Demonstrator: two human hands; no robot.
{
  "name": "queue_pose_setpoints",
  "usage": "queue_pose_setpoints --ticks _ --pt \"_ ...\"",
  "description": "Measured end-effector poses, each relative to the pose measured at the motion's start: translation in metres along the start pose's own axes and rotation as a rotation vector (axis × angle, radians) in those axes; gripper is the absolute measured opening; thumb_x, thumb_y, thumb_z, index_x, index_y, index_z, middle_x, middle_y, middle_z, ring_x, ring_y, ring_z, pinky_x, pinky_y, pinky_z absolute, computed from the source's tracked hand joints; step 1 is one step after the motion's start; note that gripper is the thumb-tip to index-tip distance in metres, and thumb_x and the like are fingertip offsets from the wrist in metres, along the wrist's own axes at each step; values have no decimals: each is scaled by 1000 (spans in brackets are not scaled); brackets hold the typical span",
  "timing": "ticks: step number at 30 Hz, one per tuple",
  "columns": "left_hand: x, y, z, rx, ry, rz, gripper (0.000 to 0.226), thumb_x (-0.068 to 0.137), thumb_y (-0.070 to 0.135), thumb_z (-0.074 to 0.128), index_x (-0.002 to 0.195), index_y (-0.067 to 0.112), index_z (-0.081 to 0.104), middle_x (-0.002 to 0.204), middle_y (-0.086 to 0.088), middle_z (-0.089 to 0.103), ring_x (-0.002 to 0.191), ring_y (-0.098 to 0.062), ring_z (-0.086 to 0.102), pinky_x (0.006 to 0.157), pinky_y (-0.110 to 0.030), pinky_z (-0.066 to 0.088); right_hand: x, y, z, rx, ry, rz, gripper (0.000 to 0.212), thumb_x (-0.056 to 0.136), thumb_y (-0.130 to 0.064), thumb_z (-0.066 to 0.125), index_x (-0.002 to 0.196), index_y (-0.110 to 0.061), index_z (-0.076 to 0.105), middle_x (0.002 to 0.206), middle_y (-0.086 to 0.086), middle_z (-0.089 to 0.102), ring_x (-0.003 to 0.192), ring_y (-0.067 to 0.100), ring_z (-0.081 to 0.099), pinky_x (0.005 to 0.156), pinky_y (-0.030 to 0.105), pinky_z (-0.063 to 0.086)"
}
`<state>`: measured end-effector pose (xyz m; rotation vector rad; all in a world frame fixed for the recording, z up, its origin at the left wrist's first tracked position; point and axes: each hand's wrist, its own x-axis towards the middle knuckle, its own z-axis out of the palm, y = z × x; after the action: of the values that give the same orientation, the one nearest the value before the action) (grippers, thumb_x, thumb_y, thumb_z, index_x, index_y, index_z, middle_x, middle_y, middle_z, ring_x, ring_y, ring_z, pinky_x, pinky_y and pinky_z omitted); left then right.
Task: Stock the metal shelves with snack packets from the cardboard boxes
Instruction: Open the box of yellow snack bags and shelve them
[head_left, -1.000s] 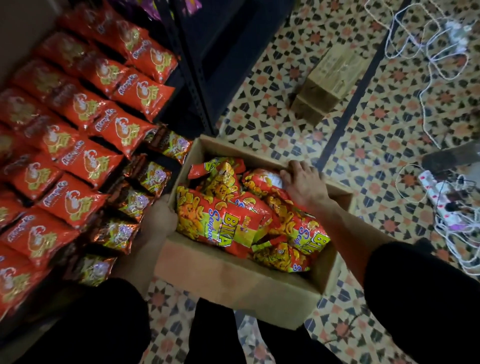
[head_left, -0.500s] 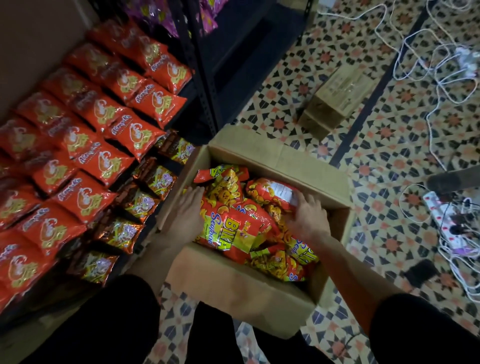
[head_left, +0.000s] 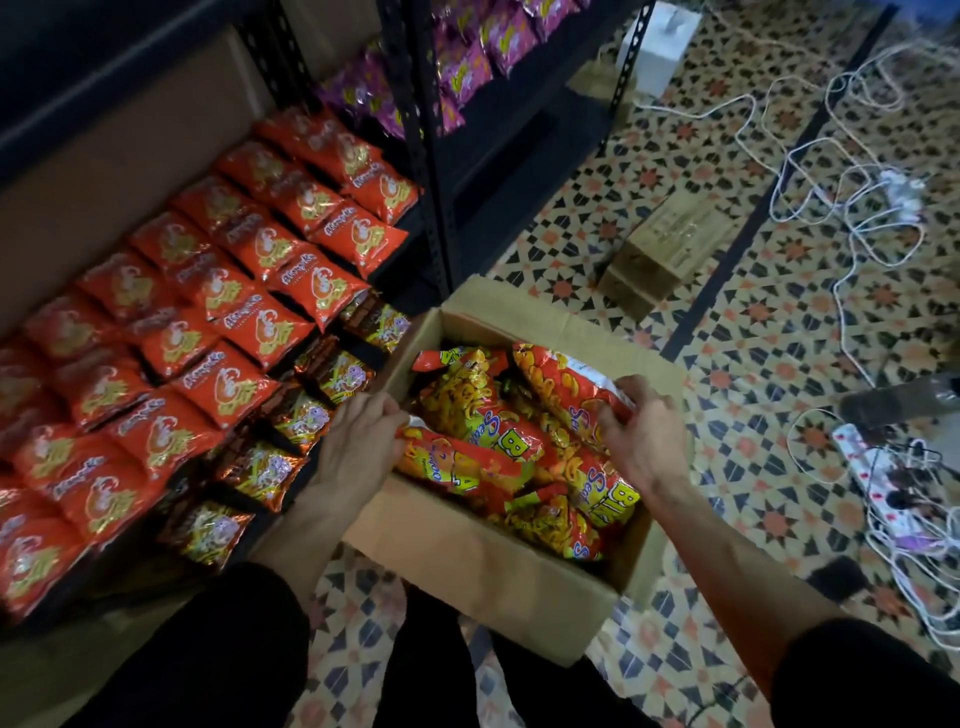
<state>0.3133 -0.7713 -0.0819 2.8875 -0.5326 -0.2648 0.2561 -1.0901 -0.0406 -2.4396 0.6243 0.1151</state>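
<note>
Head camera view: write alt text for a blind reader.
A person's left hand and right hand grip red-and-yellow snack packets inside an open cardboard box on the tiled floor. Left of it, a metal shelf holds rows of orange packets.

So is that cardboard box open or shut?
Open: the brown cardboard box has its far flap folded back, and yellow-and-red snack packets lie heaped inside.

Head camera looks steeply down, close above box (head_left: 483, 566).
</note>
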Motion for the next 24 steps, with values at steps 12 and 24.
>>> queue_pose_setpoints --ticks 12,24 --pt "-125 -25 -159 -307 289 -279 41 99 41 51 129 16 62 133 2 58 119 -21 56 101 -38 44 -80 -150 -72 363 47 -90 35 92 -41 66 120 -19 67 98 -8 67 90 17 67 87 43 56" --pt "-260 -136 -298 -496 814 -532 30 96 39 59 114 15 67 92 -2 71 82 -25 67 78 -37 54 -150 -351 -66 855 -50 -246 22 88 -43 71 90 -21 70 88 -3 76 79 13 74 77 40 61"
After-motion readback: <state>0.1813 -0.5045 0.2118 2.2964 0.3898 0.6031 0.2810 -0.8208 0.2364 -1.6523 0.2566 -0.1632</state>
